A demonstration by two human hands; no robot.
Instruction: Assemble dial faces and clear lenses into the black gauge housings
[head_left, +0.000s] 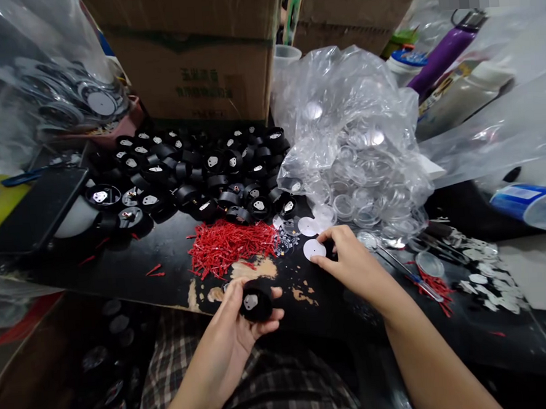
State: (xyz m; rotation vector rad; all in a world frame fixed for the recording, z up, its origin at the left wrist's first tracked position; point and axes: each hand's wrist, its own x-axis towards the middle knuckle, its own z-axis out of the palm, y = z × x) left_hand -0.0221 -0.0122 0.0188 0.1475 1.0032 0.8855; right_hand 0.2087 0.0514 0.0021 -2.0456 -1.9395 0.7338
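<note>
My left hand (237, 330) is wrapped around a round black gauge housing (259, 299), and a pale metal plate shows inside its open face. Over the table to the right, my right hand (345, 255) pinches a white disc (313, 249) by its edge between thumb and fingers. Another white disc (307, 226) lies just beyond it. Printed clear dials (283, 245) rest beside the discs. A heap of red pointers (231, 244) lies between the hands and a mass of black housings (212, 165) farther back.
Clear round covers fill a plastic bag (354, 101) at the right back. Cardboard boxes (190, 67) stand behind the housings. Tweezers (411, 273) and small white pieces (484, 265) lie at the right. A dark phone-like slab (37, 209) is at the left, and the table's front edge is near my lap.
</note>
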